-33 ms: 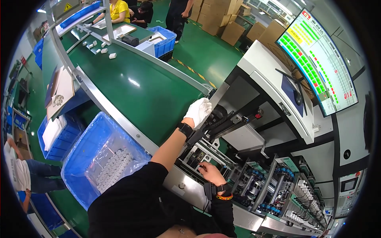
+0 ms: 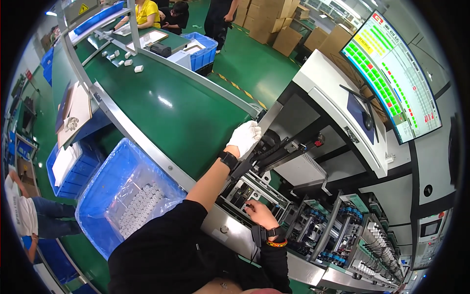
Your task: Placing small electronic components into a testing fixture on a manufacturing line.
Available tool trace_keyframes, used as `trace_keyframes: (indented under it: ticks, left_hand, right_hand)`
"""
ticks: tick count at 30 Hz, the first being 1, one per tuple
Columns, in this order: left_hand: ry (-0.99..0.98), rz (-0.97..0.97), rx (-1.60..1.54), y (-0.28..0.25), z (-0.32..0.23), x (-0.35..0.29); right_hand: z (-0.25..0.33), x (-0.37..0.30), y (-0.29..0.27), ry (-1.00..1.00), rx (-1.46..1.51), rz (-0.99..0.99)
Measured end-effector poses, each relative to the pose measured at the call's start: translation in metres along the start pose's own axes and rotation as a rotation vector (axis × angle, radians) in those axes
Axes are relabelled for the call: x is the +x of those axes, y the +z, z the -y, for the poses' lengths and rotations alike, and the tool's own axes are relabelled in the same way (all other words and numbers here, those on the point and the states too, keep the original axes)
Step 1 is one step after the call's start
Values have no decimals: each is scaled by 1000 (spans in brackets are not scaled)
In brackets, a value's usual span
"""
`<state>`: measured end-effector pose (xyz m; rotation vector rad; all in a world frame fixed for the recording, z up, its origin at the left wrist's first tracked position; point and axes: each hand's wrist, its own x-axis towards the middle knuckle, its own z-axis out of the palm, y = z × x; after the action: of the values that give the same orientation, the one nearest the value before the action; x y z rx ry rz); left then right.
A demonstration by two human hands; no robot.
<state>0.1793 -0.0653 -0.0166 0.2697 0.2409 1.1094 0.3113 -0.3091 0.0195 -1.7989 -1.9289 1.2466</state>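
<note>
My left hand (image 2: pixel 245 138), in a white glove, rests at the near right corner of the green conveyor belt (image 2: pixel 181 117). Its fingers curl over the conveyor frame (image 2: pixel 166 167) there. Bare, my right hand (image 2: pixel 262 215) reaches down into the opening of a machine (image 2: pixel 254 190) with metal rails. Thumb and forefinger are pinched together at a small dark part; what they hold, if anything, is too small to make out.
A lined blue bin (image 2: pixel 100 206) of white pieces (image 2: pixel 142 208) stands left of me. White pieces (image 2: pixel 139 69) lie farther along the belt. To the right are a monitor (image 2: pixel 391 73), a mouse (image 2: pixel 367 120) and roller mechanisms (image 2: pixel 338 230). A person in yellow (image 2: pixel 148 13) sits beyond.
</note>
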Motion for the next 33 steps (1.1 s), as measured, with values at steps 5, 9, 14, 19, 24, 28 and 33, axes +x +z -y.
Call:
trace_keyframes:
  ticks: [5, 9, 14, 19, 24, 28, 33]
  left_hand:
    - [145, 166, 204, -3, 0, 0]
    - [-11, -164, 50, 17, -1, -7]
    - [53, -41, 97, 1, 0, 0]
    - [44, -58, 108, 12, 1, -3]
    - [-18, -136, 18, 15, -3, -6]
    - [130, 152, 182, 11, -2, -7]
    - [-45, -112, -27, 11, -3, -5]
  right_hand:
    - [-4, 2, 3, -43, -3, -2]
    - [-9, 1, 4, -21, 18, -44]
    - [-8, 2, 6, -27, 11, -33]
    - [-5, 0, 1, -5, -10, -12]
    - [-6, 1, 3, -31, -18, -32]
    - [-7, 1, 4, -32, -26, -31]
    - [-2, 1, 2, -58, 6, -72]
